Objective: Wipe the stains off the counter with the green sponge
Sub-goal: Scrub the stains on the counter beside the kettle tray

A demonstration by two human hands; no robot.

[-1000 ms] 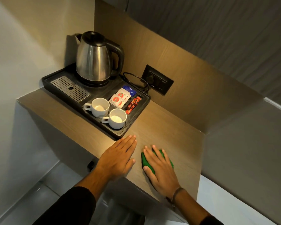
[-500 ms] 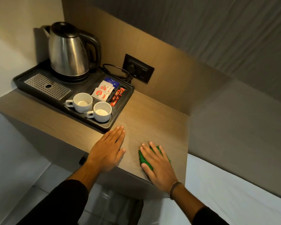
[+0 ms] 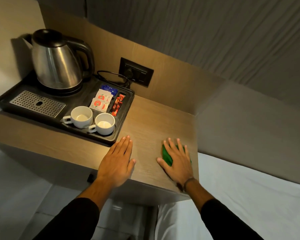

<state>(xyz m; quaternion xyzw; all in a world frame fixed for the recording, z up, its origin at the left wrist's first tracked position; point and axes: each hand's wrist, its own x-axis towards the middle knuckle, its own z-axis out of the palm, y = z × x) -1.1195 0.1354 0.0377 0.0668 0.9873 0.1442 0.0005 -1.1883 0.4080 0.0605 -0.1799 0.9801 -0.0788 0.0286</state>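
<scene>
Low and right of centre in the frame, the green sponge [image 3: 167, 155] lies on the wooden bench [image 3: 151, 122] near its right edge, pressed flat under the spread right hand [image 3: 177, 161]. The left hand [image 3: 117, 162] rests open, palm down, holding nothing, near the black tray [image 3: 123, 118]. The sponge looks soft and light, likely compressible, so a flat palm on top should drive it best.

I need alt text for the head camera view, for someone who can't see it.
A right hand presses a green sponge flat on a wooden counter; the left hand rests flat beside it. Behind sits a black tray with a kettle, two cups and sachets.
</scene>
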